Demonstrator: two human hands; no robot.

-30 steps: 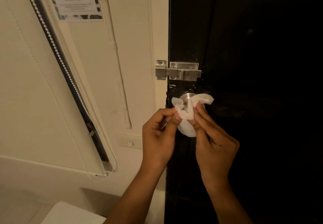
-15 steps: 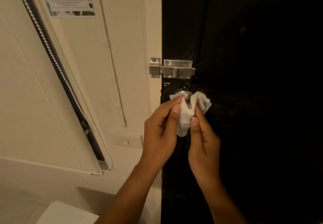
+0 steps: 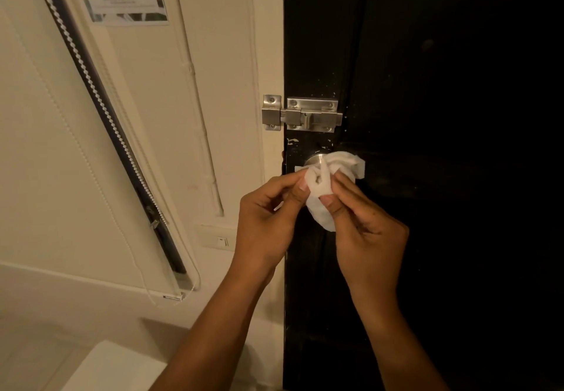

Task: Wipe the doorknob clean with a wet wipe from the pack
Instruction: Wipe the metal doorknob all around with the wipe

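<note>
Both hands pinch 1 white wet wipe (image 3: 323,189) in front of the dark door (image 3: 442,177). The left hand (image 3: 268,220) clamps its left edge, the right hand (image 3: 366,229) its right side. The wipe drapes over the metal doorknob (image 3: 316,160), just above both grips; a flap hangs between them.

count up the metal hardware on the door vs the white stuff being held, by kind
doorknob: 1, mostly wrapped by the wipe
slide bolt latch: 1, above the knob
wet wipe: 1, pinched by left hand and right hand
total: 3
</note>
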